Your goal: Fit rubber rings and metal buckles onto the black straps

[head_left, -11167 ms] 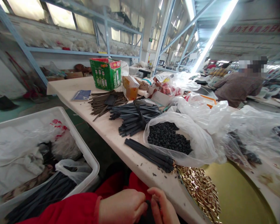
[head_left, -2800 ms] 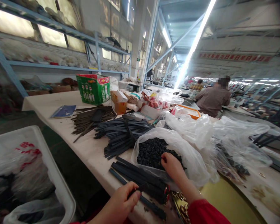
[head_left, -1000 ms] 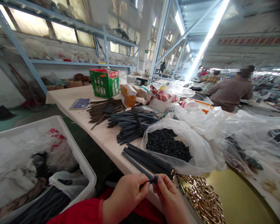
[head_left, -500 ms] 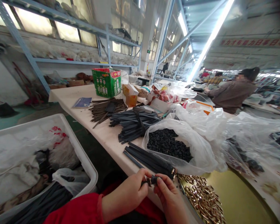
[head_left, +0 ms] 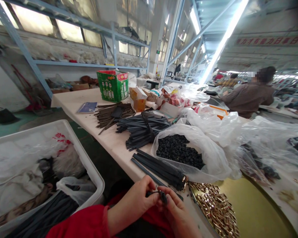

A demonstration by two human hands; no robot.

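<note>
Close to the table edge, my left hand (head_left: 135,200) and my right hand (head_left: 175,210) meet with fingertips pinched on a short stretch of black strap (head_left: 152,192). The strap looks bent between them, and a small dark lump shows at the right fingers; its detail is too small to make out. Just beyond lie black straps (head_left: 159,168) side by side, with gold buckles (head_left: 184,182) at their near ends. Right of my hands, many loose gold buckles (head_left: 217,206) are heaped on a round gold tray (head_left: 257,205). Small black pieces (head_left: 180,152) fill an opened plastic bag (head_left: 216,165).
More black strips (head_left: 141,129) and brown strips (head_left: 111,114) lie farther back, near a green carton (head_left: 113,86). A white bin (head_left: 99,185) holding bags and strips stands at left. A person in brown (head_left: 249,97) sits across at right.
My hands have tilted and drawn the strap in; the gold buckle seen between them earlier is now hidden. The right fingers have closed further around the strap.
</note>
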